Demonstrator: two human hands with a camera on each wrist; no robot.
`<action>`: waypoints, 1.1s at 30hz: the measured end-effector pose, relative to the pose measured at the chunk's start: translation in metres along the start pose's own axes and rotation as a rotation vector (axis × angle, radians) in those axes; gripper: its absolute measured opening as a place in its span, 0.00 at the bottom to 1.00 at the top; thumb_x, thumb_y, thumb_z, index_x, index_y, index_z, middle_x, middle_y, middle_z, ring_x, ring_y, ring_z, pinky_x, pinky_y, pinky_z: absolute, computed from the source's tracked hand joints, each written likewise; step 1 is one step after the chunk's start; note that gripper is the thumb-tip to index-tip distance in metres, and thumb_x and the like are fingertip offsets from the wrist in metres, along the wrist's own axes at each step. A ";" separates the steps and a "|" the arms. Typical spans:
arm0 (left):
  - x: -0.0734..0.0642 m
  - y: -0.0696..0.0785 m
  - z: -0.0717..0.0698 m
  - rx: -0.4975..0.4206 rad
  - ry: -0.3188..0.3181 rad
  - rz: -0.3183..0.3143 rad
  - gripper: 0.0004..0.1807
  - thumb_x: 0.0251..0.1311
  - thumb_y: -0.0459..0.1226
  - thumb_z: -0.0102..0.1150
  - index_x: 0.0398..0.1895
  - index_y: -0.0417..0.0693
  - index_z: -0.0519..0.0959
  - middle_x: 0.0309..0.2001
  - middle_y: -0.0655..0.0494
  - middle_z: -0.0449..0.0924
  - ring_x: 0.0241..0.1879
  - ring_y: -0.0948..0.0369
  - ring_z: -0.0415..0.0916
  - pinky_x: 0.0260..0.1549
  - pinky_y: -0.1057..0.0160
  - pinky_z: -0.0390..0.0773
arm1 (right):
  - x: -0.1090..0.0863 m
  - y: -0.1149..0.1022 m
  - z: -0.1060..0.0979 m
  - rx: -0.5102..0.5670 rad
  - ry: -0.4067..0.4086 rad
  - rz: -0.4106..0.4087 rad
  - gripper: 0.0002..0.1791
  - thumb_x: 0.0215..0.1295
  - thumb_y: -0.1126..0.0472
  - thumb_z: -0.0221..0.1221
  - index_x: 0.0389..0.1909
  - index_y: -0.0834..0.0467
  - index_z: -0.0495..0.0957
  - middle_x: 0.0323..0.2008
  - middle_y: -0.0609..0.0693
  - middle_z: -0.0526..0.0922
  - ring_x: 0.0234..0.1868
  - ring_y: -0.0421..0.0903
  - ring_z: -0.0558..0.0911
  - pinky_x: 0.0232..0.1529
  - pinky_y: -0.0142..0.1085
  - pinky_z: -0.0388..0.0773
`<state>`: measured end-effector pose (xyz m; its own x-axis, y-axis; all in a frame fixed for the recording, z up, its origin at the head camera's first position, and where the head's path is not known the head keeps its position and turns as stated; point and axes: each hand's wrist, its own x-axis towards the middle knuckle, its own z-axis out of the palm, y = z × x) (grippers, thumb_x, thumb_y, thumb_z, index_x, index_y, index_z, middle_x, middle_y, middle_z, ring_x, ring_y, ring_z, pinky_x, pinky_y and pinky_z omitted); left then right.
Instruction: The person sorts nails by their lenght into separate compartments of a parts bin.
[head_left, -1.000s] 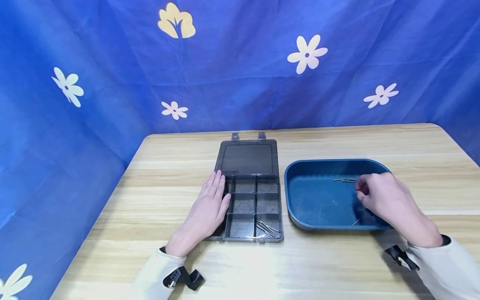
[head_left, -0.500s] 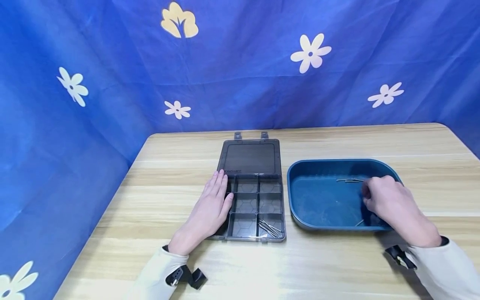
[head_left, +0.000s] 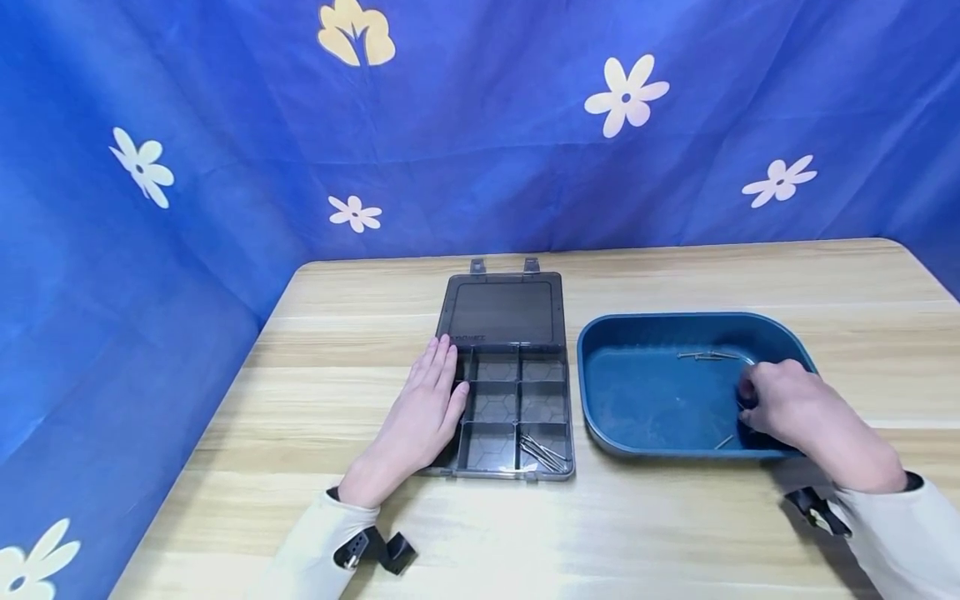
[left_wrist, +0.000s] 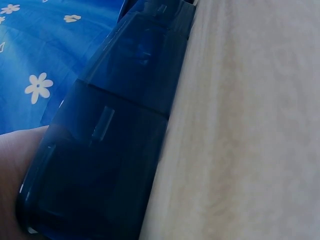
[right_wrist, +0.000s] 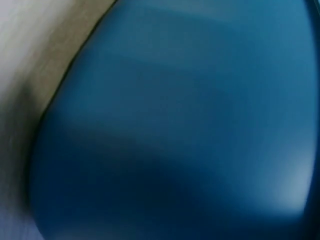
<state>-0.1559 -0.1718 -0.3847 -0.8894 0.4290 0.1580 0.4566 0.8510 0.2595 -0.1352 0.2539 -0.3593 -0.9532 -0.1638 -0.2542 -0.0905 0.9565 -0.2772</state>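
Observation:
A dark translucent compartment box [head_left: 491, 404] lies with its lid [head_left: 504, 310] folded back on the table. My left hand [head_left: 420, 408] rests along its left side, fingers straight, covering part of the left compartments. Several thin metal screws [head_left: 543, 454] lie in the front right compartment. To the right, my right hand [head_left: 795, 404] reaches into the right end of a blue tray [head_left: 637, 452], fingers curled low near its floor. Its fingertips are partly hidden, and I cannot tell whether they hold anything. A few screws [head_left: 708, 356] lie toward the tray's back; another screw [head_left: 724, 442] lies near its front wall.
The wooden table [head_left: 360, 317] carries the box and tray side by side, a narrow gap between them. Behind it hangs a blue curtain [head_left: 480, 167] with flowers. The tray's raised walls stand around my right hand; its wall [right_wrist: 175, 100] fills the right wrist view.
My right hand has shifted a little to the right and lower inside the tray, away from the screws at the back. My left hand stays on the box. The head view has tilted slightly.

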 end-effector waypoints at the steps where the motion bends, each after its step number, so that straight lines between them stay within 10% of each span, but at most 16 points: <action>1: 0.000 0.000 0.000 -0.001 0.002 0.001 0.31 0.75 0.43 0.37 0.70 0.26 0.55 0.73 0.34 0.48 0.74 0.44 0.43 0.71 0.49 0.47 | 0.000 0.000 0.000 -0.001 -0.009 0.001 0.15 0.48 0.68 0.65 0.20 0.56 0.66 0.20 0.49 0.65 0.24 0.48 0.67 0.23 0.37 0.61; 33: 0.002 -0.003 0.003 0.000 -0.003 0.001 0.31 0.75 0.43 0.37 0.69 0.26 0.56 0.73 0.34 0.48 0.74 0.44 0.43 0.71 0.49 0.49 | 0.006 -0.002 0.007 0.095 -0.133 -0.083 0.20 0.47 0.57 0.74 0.25 0.53 0.69 0.18 0.45 0.67 0.23 0.43 0.68 0.25 0.34 0.62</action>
<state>-0.1593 -0.1725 -0.3880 -0.8891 0.4305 0.1556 0.4573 0.8507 0.2592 -0.1384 0.2489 -0.3670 -0.8964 -0.2777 -0.3455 -0.1333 0.9122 -0.3874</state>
